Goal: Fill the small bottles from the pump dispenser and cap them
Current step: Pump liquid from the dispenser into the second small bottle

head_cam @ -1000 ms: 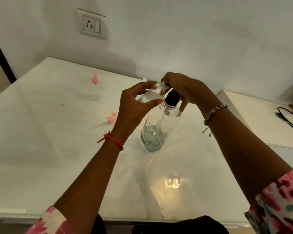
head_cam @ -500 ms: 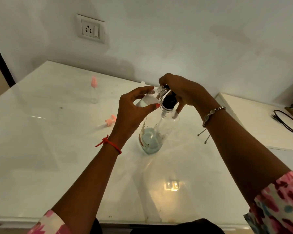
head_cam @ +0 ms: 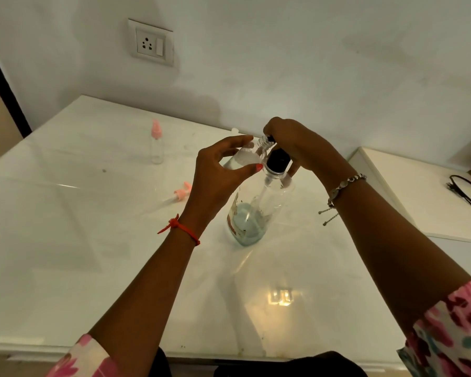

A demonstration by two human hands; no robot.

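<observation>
The left hand (head_cam: 218,175) pinches a small clear bottle (head_cam: 245,159), tilted, neck against the black pump head. The right hand (head_cam: 297,142) is curled over the head of the pump dispenser (head_cam: 256,210), which stands mid-bench (head_cam: 93,254). A pink-capped bottle (head_cam: 157,144) stands upright far left; a loose pink cap (head_cam: 181,191) lies nearer.
</observation>
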